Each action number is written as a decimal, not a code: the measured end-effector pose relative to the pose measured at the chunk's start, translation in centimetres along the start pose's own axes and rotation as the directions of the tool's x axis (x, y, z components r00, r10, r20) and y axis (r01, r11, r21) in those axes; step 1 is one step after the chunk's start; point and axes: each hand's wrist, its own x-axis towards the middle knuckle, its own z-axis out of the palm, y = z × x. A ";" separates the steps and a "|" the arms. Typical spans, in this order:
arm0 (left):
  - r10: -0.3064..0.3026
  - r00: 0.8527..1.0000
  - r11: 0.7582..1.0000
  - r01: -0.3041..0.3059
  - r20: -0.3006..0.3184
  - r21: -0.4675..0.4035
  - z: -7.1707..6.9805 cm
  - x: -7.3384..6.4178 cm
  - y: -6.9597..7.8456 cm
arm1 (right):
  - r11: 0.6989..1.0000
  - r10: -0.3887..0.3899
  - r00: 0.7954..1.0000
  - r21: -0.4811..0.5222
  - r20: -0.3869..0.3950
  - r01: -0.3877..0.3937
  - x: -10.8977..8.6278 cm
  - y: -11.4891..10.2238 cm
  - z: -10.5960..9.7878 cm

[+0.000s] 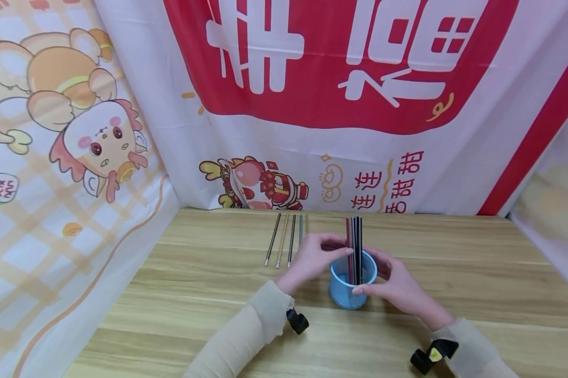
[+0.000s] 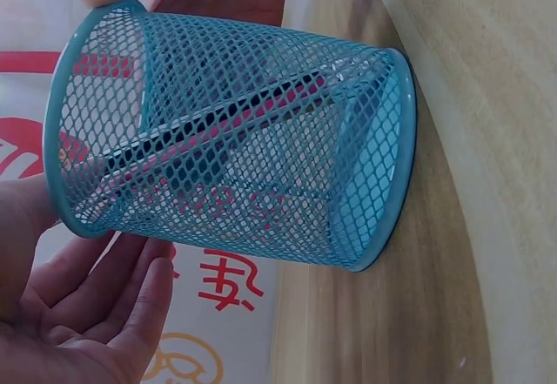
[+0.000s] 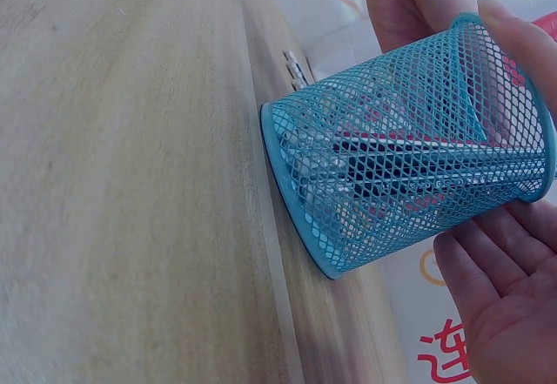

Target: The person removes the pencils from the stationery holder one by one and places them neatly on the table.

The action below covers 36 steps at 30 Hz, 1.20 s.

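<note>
A light blue mesh pencil cup (image 1: 347, 294) stands upright on the table. Inside it is a bundle of pencils (image 1: 355, 236), mostly dark with a reddish one, leaning within the mesh and rising past the rim. My left hand (image 1: 314, 257) reaches over the cup's left side, thumb tip against the pencils and fingers behind them. My right hand (image 1: 397, 286) grips the cup from the right, thumb at the front rim and fingers round the far side. In the right wrist view, the pencils' lower ends show through the mesh (image 3: 383, 166).
Left of the cup, several more pencils (image 1: 283, 241) lie side by side on the wooden table (image 1: 194, 294), partly hidden by my left hand. A printed cloth (image 1: 288, 121) hangs along the table's back edge, and another patterned cloth (image 1: 76, 210) borders the left.
</note>
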 end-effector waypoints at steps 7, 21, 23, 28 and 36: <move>0.004 1.000 0.999 -0.003 -0.026 0.033 0.3 0.0 -0.2 | 1.000 0.004 1.000 0.007 0.005 -0.004 0.0 0.1 0.0; -0.011 1.000 0.999 0.012 -0.021 0.052 0.6 0.2 -0.1 | 1.000 0.017 1.000 0.005 0.005 -0.017 0.0 0.0 0.1; -0.007 1.000 0.999 0.008 -0.022 0.050 0.6 0.2 -0.1 | 1.000 0.011 1.000 0.006 0.005 -0.012 0.0 0.1 0.1; -0.002 1.000 0.999 0.003 -0.022 0.045 0.7 0.2 0.0 | 1.000 0.012 1.000 0.012 0.005 -0.012 0.0 0.2 0.0; -0.021 0.999 0.999 0.022 -0.041 0.042 0.5 0.3 0.1 | 1.000 0.019 1.000 0.006 0.005 -0.019 0.1 0.1 0.0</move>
